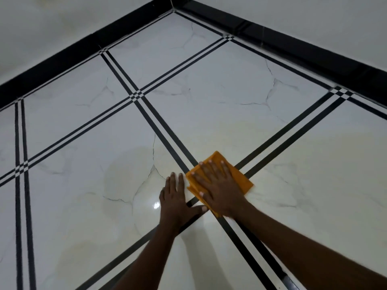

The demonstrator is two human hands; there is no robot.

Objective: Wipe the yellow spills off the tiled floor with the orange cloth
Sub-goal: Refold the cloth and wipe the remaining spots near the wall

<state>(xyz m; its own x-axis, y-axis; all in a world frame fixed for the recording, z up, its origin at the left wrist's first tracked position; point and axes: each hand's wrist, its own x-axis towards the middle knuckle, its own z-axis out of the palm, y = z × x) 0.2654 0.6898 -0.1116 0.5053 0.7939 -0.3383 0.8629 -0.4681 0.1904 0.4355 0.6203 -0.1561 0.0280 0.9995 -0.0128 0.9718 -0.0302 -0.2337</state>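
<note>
A: Your right hand (217, 185) lies flat, fingers spread, palm pressing down on the orange cloth (240, 178). It isn't gripping the cloth, only pinning it to the tiled floor (83, 206).

B: And your left hand (174, 200) is flat on the bare tile just beside it, fingers straight, thumb stretched toward the cloth, holding nothing.

A: The cloth looks folded, and it sits right over the spot where two pairs of black stripes (247, 248) cross. Its edges stick out past your fingertips and to the right of your palm.

B: Look around your hands. A faint yellowish film (129, 162) tints the tile left of the cloth, and a paler yellow patch (240, 130) spreads across the tile beyond it. I can't tell where those patches end; they fade into the sheen.

A: A bright spot of light reflects off the tile just left of your left hand.

B: Farther out, the white tiles show grey veining. Beyond them a black skirting (293, 42) runs along both walls (62, 24) and meets in the corner.
</note>
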